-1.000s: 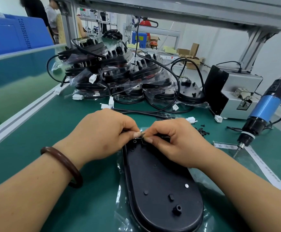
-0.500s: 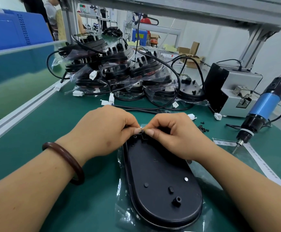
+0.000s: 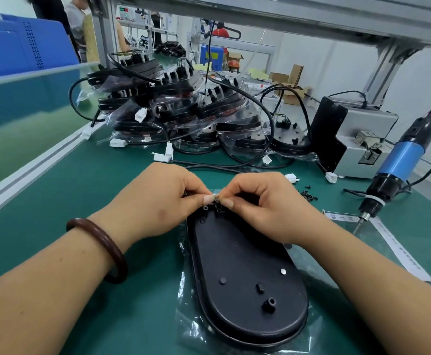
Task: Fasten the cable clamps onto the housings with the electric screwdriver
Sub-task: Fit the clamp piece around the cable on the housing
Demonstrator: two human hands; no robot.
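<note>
A black oval housing (image 3: 245,283) lies in a clear plastic bag on the green bench in front of me. At its far end my left hand (image 3: 158,201) and my right hand (image 3: 265,206) meet, fingertips pinching a small metal cable clamp (image 3: 215,197) from both sides just above the housing's edge. A black cable runs off behind my hands. The blue electric screwdriver (image 3: 399,162) hangs tip down at the right, held by nobody.
A pile of bagged black housings (image 3: 183,111) with cables and white connectors fills the back of the bench. A grey screw feeder box (image 3: 358,139) stands at the right. Loose black screws (image 3: 308,194) lie near my right hand. A paper strip (image 3: 399,249) lies under the screwdriver.
Both hands stay at the housing's far end, pinching the clamp. Only small finger shifts and a slight camera move show.
</note>
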